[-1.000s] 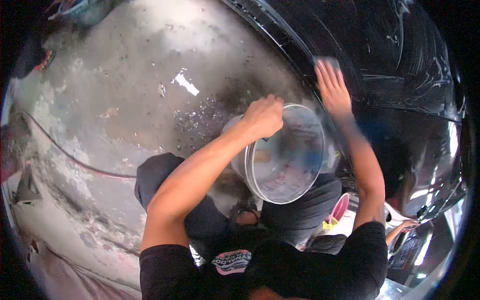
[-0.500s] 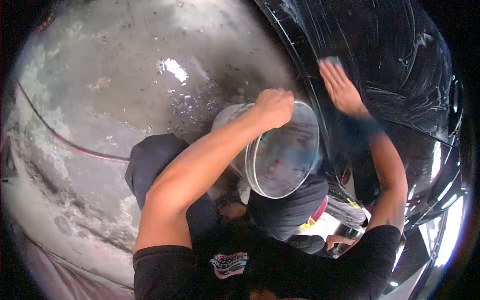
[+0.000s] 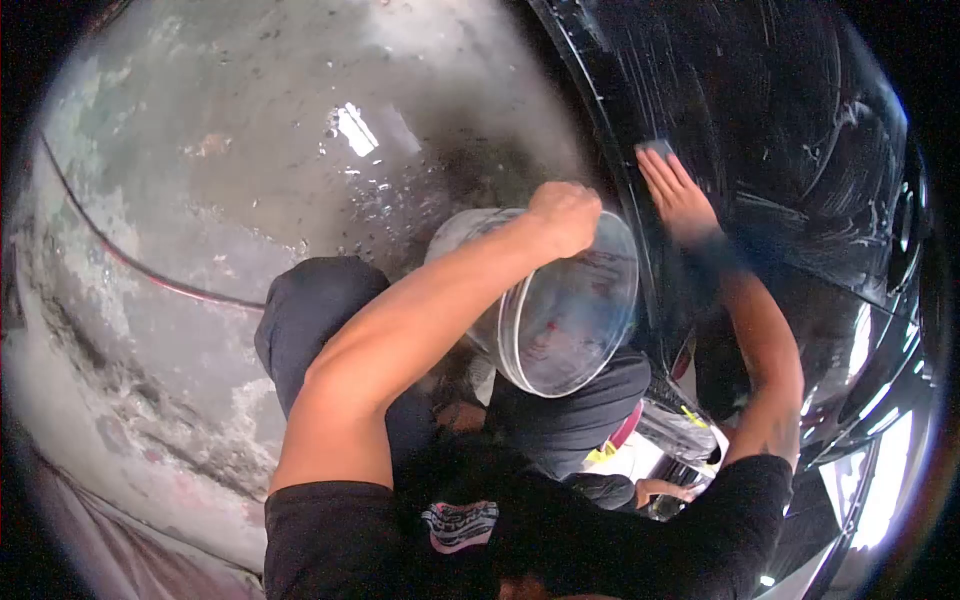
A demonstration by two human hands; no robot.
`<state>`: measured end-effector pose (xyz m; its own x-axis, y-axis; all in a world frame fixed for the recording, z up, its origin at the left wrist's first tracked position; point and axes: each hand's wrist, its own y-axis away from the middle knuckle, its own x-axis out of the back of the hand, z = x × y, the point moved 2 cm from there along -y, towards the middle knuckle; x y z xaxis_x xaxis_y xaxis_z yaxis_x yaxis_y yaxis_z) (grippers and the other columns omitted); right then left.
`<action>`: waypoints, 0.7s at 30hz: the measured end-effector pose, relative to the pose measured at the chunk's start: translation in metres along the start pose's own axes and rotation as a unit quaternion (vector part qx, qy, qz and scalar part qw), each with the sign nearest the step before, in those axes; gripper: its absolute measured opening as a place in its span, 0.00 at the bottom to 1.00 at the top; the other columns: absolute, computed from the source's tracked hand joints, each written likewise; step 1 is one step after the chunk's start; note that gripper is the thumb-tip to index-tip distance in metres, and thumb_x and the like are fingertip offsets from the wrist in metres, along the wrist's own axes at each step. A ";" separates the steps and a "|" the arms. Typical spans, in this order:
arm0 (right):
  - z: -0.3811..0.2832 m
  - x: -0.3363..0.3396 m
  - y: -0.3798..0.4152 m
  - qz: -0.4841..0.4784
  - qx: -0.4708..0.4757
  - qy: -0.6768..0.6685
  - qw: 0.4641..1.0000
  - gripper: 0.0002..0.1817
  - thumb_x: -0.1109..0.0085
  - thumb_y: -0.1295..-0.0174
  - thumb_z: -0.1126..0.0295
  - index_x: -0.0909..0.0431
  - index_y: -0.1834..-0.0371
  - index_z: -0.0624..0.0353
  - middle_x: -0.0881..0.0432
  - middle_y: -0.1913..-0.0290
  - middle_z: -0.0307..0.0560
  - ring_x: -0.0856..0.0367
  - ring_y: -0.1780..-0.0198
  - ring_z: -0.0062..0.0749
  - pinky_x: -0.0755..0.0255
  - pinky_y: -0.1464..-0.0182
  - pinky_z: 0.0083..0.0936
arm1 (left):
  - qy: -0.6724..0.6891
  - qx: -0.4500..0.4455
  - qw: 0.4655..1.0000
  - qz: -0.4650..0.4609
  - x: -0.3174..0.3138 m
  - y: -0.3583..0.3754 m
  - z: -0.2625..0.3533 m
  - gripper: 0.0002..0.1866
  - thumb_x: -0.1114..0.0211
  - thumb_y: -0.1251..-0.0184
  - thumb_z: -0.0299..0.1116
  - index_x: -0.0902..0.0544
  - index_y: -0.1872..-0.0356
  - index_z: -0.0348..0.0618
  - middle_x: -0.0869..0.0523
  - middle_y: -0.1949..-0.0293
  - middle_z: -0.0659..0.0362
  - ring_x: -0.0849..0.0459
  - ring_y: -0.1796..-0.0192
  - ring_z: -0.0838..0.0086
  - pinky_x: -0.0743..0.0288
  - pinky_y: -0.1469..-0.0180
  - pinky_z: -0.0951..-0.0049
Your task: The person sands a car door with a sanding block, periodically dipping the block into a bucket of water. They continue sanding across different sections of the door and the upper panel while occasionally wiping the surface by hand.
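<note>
My right hand (image 3: 680,200) lies flat, fingers together, pressing a small grey pad (image 3: 655,149) against a black car panel (image 3: 780,110). Pale streaks and wet smears mark the panel. My left hand (image 3: 566,220) is closed in a fist at the upper rim of a translucent bucket (image 3: 575,320). Whatever the fist holds is hidden by my fingers. The bucket stands between my knees and the car, its mouth facing up toward me with dark, hazy contents or walls inside.
Wet grey concrete floor (image 3: 240,150) spreads to the left, with a thin reddish hose (image 3: 160,283) across it. Another person's hand (image 3: 662,490) shows low on the right, near the car's lower edge. Brownish sheeting (image 3: 130,540) lies at the lower left.
My right hand with the pad has moved a little down the panel, toward me. My left fist has shifted slightly right along the bucket's rim. The view has moved slightly.
</note>
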<state>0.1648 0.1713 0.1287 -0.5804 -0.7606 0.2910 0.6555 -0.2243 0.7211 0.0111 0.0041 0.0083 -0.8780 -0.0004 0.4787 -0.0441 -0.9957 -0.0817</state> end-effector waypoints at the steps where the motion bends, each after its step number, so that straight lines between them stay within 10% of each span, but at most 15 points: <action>1: 0.009 -0.002 -0.012 0.005 -0.001 0.002 1.000 0.39 0.55 0.25 0.57 0.39 0.14 0.68 0.52 0.08 0.53 0.59 0.08 0.44 0.66 0.08 0.48 | -0.014 -0.006 1.000 -0.021 0.001 -0.003 -0.001 0.10 0.36 0.36 0.30 0.09 0.64 0.36 0.07 0.60 0.41 0.06 0.53 0.46 0.12 0.48 0.49; 7: 0.108 0.075 -0.178 0.154 -0.160 0.032 0.975 0.29 0.56 0.21 0.66 0.28 0.23 0.74 0.41 0.12 0.57 0.53 0.09 0.46 0.62 0.09 0.46 | -0.018 -0.016 0.999 0.033 0.004 0.004 -0.003 0.11 0.35 0.38 0.31 0.08 0.65 0.37 0.06 0.59 0.42 0.06 0.53 0.49 0.12 0.48 0.51; 13: -0.002 -0.024 -0.050 0.113 -0.031 -0.070 0.991 0.30 0.56 0.21 0.63 0.25 0.27 0.77 0.42 0.12 0.62 0.52 0.09 0.53 0.63 0.08 0.48 | 0.010 -0.011 1.000 0.014 0.002 -0.002 -0.005 0.11 0.34 0.39 0.32 0.08 0.64 0.37 0.06 0.58 0.43 0.06 0.52 0.49 0.12 0.48 0.52; 15: -0.008 -0.011 -0.041 -0.059 0.027 -0.017 0.998 0.31 0.57 0.20 0.61 0.27 0.25 0.75 0.44 0.11 0.60 0.53 0.09 0.52 0.65 0.08 0.49 | 0.008 -0.002 1.000 0.026 -0.006 -0.005 -0.006 0.11 0.35 0.38 0.31 0.07 0.64 0.37 0.06 0.58 0.43 0.06 0.52 0.48 0.12 0.48 0.52; 21: 0.078 0.055 -0.181 0.069 -0.150 0.100 0.981 0.37 0.49 0.25 0.60 0.37 0.16 0.67 0.45 0.10 0.51 0.51 0.10 0.41 0.58 0.10 0.43 | -0.007 0.009 1.000 0.009 0.003 0.000 -0.003 0.12 0.36 0.35 0.31 0.08 0.60 0.36 0.06 0.56 0.42 0.06 0.50 0.49 0.12 0.47 0.51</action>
<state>-0.0237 0.2171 0.0629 -0.3898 -0.8937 0.2222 0.8510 -0.2574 0.4577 0.0070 0.0047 0.0072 -0.8715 -0.0205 0.4899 -0.0190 -0.9970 -0.0755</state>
